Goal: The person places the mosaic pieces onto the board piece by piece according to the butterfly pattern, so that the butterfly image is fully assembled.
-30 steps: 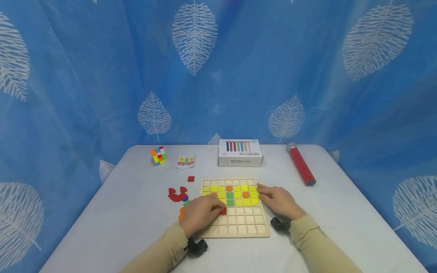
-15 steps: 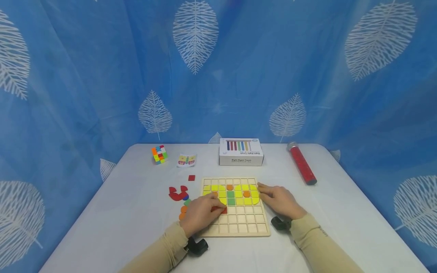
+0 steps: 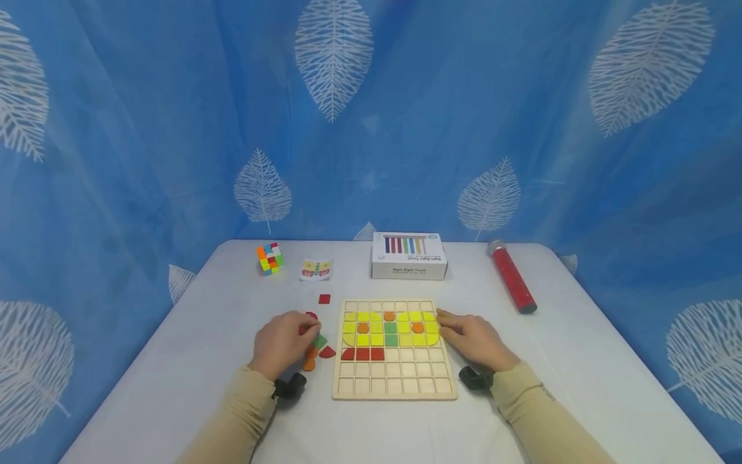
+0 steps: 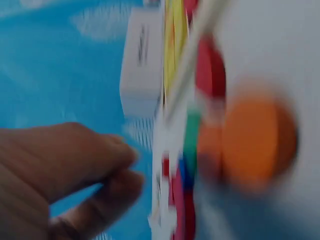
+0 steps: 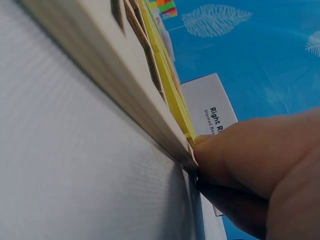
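My left hand hovers over loose coloured pieces left of the wooden grid board. Thumb and fingertip are close together in the left wrist view, with nothing visible between them. Near it lie orange discs, a green piece and a red quarter-round piece; the hand covers other red pieces. In the board sit yellow pieces, orange discs, green squares and a short row of red pieces. My right hand touches the board's right edge with extended fingers.
A red square lies beyond the loose pieces. Farther back are a puzzle cube, a picture card, a white box and a red tube with a silver end. Blue curtains stand behind the table.
My left hand has moved left, off the board to the loose pieces. A row of red pieces now shows where it was. A red quarter-round piece shows beside the board. My right hand stays put.
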The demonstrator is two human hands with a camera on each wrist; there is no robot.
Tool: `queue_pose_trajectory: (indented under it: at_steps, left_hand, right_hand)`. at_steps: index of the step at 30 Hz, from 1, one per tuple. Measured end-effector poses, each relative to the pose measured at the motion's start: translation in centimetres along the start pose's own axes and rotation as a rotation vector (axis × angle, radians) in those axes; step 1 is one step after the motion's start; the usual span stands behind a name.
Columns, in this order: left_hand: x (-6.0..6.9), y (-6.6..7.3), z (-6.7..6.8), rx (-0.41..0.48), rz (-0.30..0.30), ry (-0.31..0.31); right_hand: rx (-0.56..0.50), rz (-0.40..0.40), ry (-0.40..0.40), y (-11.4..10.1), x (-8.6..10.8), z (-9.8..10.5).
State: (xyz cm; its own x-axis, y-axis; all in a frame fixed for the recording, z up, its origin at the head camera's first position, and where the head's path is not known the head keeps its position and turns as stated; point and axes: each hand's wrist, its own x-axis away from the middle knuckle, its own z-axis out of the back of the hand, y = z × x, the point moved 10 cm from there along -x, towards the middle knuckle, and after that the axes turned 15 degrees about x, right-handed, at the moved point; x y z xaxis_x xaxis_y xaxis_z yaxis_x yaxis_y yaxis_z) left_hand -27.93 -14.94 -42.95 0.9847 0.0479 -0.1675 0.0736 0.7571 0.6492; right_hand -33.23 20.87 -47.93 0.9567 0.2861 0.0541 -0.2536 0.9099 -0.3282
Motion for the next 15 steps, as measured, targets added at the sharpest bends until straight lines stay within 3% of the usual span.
queue_pose_trajectory:
  at_steps: [2,5,9,15]
  left_hand:
    - [-0.4,-1.4,0.5,-0.033,0.062,-0.021]
    - [-0.6,-2.4,0.1,-0.046,0.099,-0.082]
    - [-0.5,-2.4,-1.1,-0.028,0.102,-0.145]
    - [-0.2,-2.2,-1.4,0.0,0.101,-0.138]
  right_hand:
    - [0.001,0.005,0.003,0.0,0.0,0.0]
    - [-0.009,-0.006,0.0,0.1,-0.1,0.0]
    - [-0.008,-0.002,0.007,0.0,-0.1,0.0]
    - [-0.004,0.003,0.01,0.0,-0.1,0.0]
